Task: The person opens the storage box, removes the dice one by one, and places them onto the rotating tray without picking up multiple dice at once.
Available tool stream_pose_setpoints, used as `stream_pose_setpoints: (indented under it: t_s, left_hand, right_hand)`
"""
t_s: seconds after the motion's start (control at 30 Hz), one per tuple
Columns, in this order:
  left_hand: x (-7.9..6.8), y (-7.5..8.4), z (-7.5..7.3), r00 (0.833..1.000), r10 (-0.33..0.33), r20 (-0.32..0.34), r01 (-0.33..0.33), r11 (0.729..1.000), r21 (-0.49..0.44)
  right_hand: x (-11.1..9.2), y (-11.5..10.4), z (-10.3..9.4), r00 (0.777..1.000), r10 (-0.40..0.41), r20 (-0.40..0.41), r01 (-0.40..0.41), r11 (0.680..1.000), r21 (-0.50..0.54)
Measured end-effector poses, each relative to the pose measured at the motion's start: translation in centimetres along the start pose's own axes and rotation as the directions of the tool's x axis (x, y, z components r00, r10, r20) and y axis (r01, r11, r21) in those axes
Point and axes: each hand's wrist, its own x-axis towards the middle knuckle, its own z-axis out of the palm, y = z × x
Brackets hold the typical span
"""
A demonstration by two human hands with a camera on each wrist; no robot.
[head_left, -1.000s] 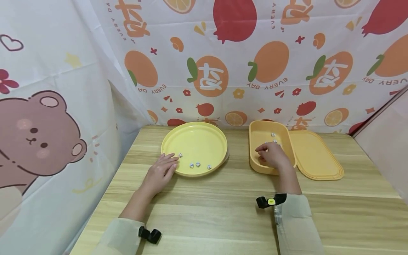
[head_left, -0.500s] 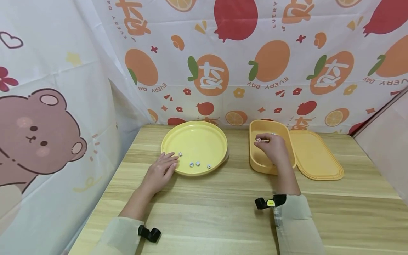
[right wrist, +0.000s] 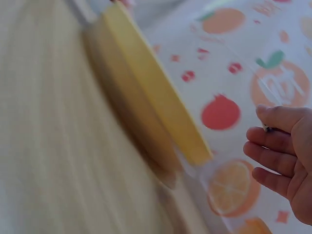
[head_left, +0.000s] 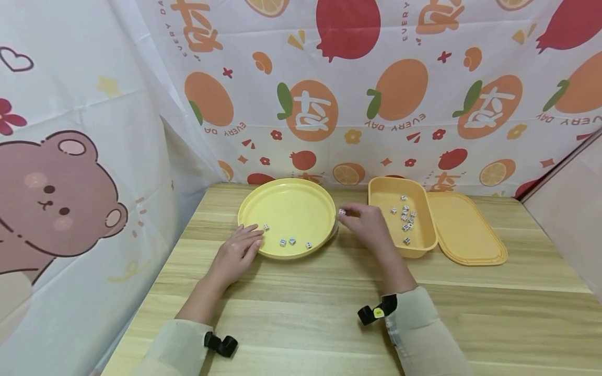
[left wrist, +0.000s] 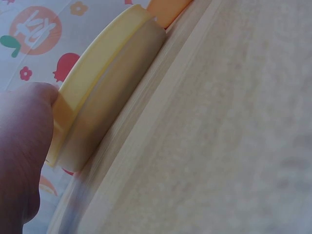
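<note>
My right hand pinches a white die between thumb and forefinger, just off the right rim of a round yellow tray. In the right wrist view only a bit of that die shows, and the other fingers are loosely extended. My left hand rests with extended fingers on the tray's left front rim. Several white dice lie toward the front of the tray. Right of my right hand stands an orange-yellow box with several more dice scattered on its floor.
The box's flat lid lies against its right side on the wooden table. A fruit-printed cloth hangs directly behind the tray and box. On the left hangs a bear-printed curtain.
The right hand came up from inside the box with a die and moved left to the tray's edge, uncovering the box's dice. The left hand has stayed on the rim.
</note>
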Motion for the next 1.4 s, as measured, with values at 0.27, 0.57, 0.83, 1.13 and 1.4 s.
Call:
stream_pose_setpoints:
  t_s: [0.27, 0.57, 0.83, 1.13, 1.4]
  left_hand:
    - [0.0, -0.2, 0.1, 1.0, -0.003, 0.005, 0.003, 1.0, -0.004]
    - [0.0, -0.3, 0.1, 1.0, 0.0, 0.009, 0.0, 1.0, 0.006]
    - [0.1, -0.3, 0.1, 1.0, -0.011, 0.021, 0.01, 1.0, 0.008]
    - [0.1, -0.2, 0.0, 1.0, -0.003, 0.006, 0.003, 1.0, 0.001]
    - [0.1, 0.0, 0.0, 1.0, -0.003, 0.008, 0.002, 1.0, 0.003]
  right_hand:
    - [-0.8, -2.0, 4.2, 0.978, -0.097, 0.184, 0.116, 0.989, -0.096]
    - [-1.3, -2.3, 6.1, 0.96, -0.044, 0.276, 0.082, 0.989, -0.126]
    - [-1.1, -2.2, 5.9, 0.954, 0.007, 0.3, 0.022, 0.995, -0.093]
    - [-1.2, -2.2, 5.8, 0.956, 0.0, 0.293, 0.025, 0.996, -0.081]
    - [-0.7, -1.9, 3.8, 0.981, -0.047, 0.188, 0.07, 0.991, -0.118]
